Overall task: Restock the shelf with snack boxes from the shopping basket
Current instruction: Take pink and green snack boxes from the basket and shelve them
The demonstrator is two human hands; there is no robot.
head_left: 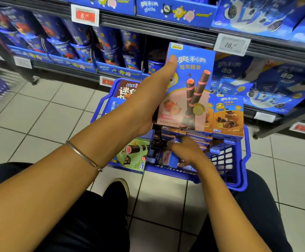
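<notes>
The left hand [148, 106] holds a strawberry box [188, 88] upright in the air above the blue basket [239, 160] and in front of the shelf [157, 26]. Its grip is clamped on the box's left edge, the thumb pressed flat on the front near the top corner and the palm under the lower corner. The box has a blue upper half and a pink lower half, with 2 rolled wafer sticks printed on it. A thin bracelet [82, 155] sits on that forearm. The right hand [190, 151] is down inside the basket, with its grip closed round a pink-and-blue box [167, 158] lying among the others – thumb on the near top edge, fingertips curled under the lower side. The basket stands on the tiled floor [39, 115] just in front of the lowest shelf and is packed with snack boxes. A chocolate box [228, 115] stands upright at the far right, and a green box [131, 157] lies at the near left corner, partly over the rim. A price tag [232, 44] reading 16 hangs on the shelf edge above the held box. A dark shoe [119, 190] shows on the floor just before the basket.
</notes>
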